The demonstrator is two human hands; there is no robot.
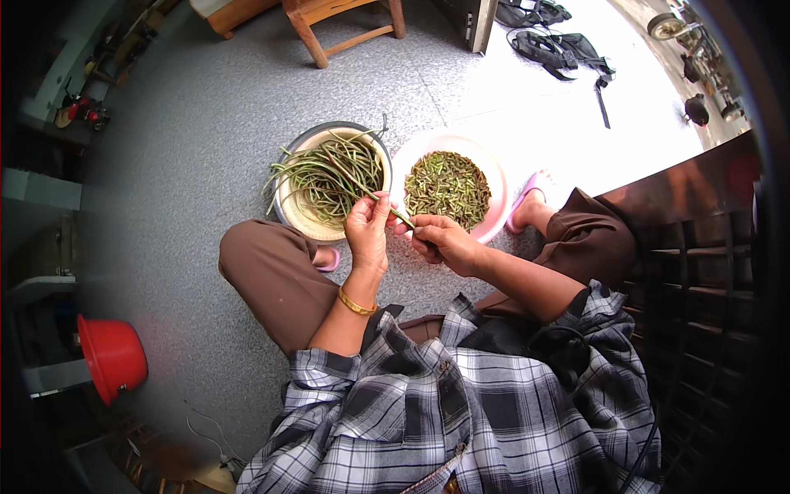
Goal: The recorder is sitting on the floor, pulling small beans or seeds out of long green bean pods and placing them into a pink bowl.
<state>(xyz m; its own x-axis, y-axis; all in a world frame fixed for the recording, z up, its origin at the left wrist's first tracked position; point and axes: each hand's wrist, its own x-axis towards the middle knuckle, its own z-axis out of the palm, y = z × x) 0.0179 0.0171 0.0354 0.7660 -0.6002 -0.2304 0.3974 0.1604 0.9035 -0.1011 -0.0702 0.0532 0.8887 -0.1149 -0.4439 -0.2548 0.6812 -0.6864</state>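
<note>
My left hand (368, 230) pinches a long green bean (402, 218) between thumb and fingers. My right hand (445, 242) grips the other end of the same bean, slightly lower and to the right. Beyond my left hand, a cream basin (291, 204) with a dark outer rim holds a tangle of whole long beans (333, 170), some hanging over its left edge. To its right stands a pink basin (498, 179) with many short cut bean pieces (447, 185) inside. Both basins rest on the floor between my feet.
A speckled grey floor (203, 154) surrounds the basins. A wooden stool (345, 28) stands ahead, with black straps and bags (549, 49) by the doorway at right. Dark slatted furniture (691, 296) is close on my right. A red bucket (114, 358) sits at far left.
</note>
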